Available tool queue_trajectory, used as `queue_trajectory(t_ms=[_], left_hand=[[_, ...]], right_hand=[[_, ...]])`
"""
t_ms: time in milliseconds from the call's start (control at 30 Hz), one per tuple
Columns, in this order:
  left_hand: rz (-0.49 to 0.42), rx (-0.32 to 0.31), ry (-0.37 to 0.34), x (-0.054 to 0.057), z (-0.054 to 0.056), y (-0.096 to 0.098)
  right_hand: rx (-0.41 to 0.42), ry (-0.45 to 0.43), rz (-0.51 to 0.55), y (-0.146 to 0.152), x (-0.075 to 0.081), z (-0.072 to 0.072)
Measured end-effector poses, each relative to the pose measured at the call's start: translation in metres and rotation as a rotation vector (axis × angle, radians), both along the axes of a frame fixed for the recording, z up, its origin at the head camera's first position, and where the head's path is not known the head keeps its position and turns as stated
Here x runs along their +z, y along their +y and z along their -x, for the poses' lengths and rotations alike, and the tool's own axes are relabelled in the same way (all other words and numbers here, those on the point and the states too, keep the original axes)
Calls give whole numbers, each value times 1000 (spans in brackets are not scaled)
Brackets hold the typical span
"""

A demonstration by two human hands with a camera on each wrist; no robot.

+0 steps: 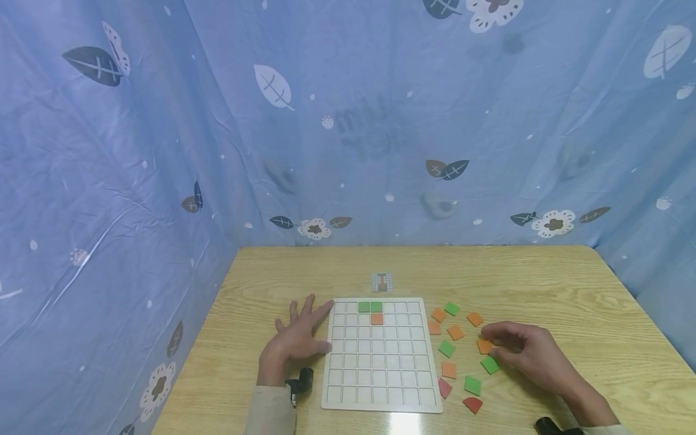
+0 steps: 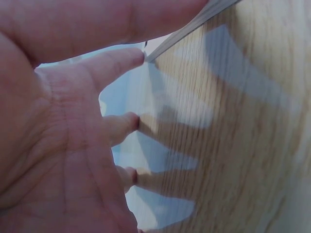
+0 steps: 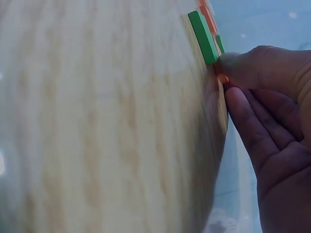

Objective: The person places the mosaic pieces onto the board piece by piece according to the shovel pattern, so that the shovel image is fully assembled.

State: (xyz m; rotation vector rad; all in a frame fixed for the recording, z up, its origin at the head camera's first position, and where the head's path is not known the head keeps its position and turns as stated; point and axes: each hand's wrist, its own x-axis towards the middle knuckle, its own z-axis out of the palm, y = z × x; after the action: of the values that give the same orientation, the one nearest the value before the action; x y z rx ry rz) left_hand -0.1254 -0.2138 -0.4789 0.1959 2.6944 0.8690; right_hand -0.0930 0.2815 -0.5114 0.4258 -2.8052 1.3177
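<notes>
A white gridded board [image 1: 380,409] lies flat on the table, with two green square tiles [image 1: 370,307] in its top row and an orange tile [image 1: 377,319] below the right one. My left hand [image 1: 298,338] spreads its fingers at the board's left side. Its index fingertip touches the top left corner and its thumb the left edge. To the right of the board, my right hand [image 1: 535,350] pinches an orange square tile [image 1: 484,346] between thumb and fingers, low at the tabletop. A green tile [image 3: 204,39] lies just beside that thumb in the right wrist view.
Loose orange and green square tiles [image 1: 473,385] lie scattered right of the board, with two red rounded pieces [image 1: 473,405] nearer the front. Behind the board lies a small printed pattern card [image 1: 382,282]. A blue patterned curtain [image 1: 348,151] hangs around the wooden table [image 1: 544,278].
</notes>
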Motion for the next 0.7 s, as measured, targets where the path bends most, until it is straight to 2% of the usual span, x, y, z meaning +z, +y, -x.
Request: queue_trajectory(t_ms=[200, 433, 700], left_hand=[[4, 3, 2, -2, 1, 0], [-1, 8, -2, -4, 0, 0], [5, 10, -6, -3, 0, 0]], right_hand=[[-4, -12, -34, -1, 1, 0], [-21, 21, -51, -3, 1, -1], [-38, -17, -54, -3, 7, 1]])
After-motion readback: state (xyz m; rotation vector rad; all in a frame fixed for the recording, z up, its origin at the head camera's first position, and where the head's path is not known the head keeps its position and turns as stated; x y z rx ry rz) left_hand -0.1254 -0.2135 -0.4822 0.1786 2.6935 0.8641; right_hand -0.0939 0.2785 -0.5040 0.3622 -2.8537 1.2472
